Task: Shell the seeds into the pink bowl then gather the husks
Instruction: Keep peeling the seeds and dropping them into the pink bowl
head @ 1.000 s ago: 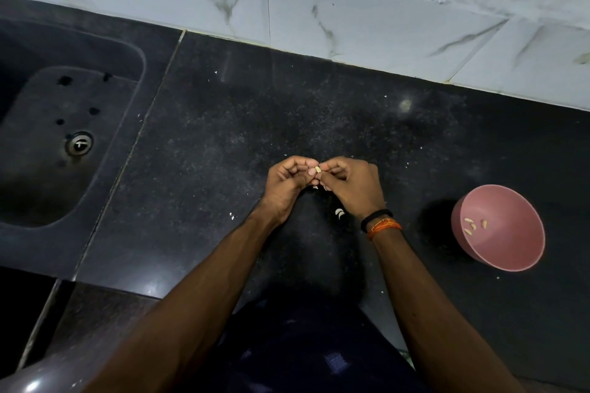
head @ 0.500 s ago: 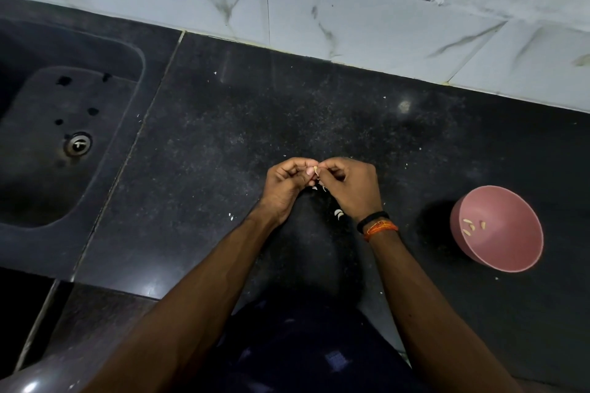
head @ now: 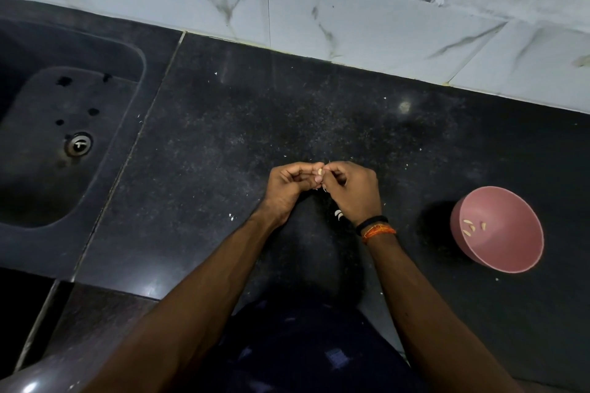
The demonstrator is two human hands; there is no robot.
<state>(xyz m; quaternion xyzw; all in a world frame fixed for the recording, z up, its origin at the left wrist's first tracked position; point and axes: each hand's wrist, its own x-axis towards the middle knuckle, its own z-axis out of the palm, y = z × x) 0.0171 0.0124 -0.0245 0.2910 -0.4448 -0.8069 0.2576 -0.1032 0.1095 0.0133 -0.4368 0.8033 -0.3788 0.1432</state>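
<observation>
A person looks down at a dark, speckled desk [head: 223,143], both forearms reaching forward. The left hand [head: 289,190] and the right hand [head: 352,191] meet fingertip to fingertip above the middle of the desk, all fingers curled in tight. Between them they pinch a small pale seed [head: 319,172], gripped by thumb and forefinger on each side; it is too small to tell whether its shell is cracked. Two pale curved husks [head: 338,215] lie on the desk just beside the heel of the right hand, near a black and orange wristband [head: 376,228]. The pink bowl [head: 507,252] stands well apart to the right of the hands, nearer the person than the fingertips. It holds a few shelled seeds [head: 472,226] on its inner wall. Tiny pale flecks dot the desk around the hands. A dark sink [head: 121,51] with a metal drain [head: 78,144] sits far left, and white marbled tiles [head: 351,25] run along the back.
</observation>
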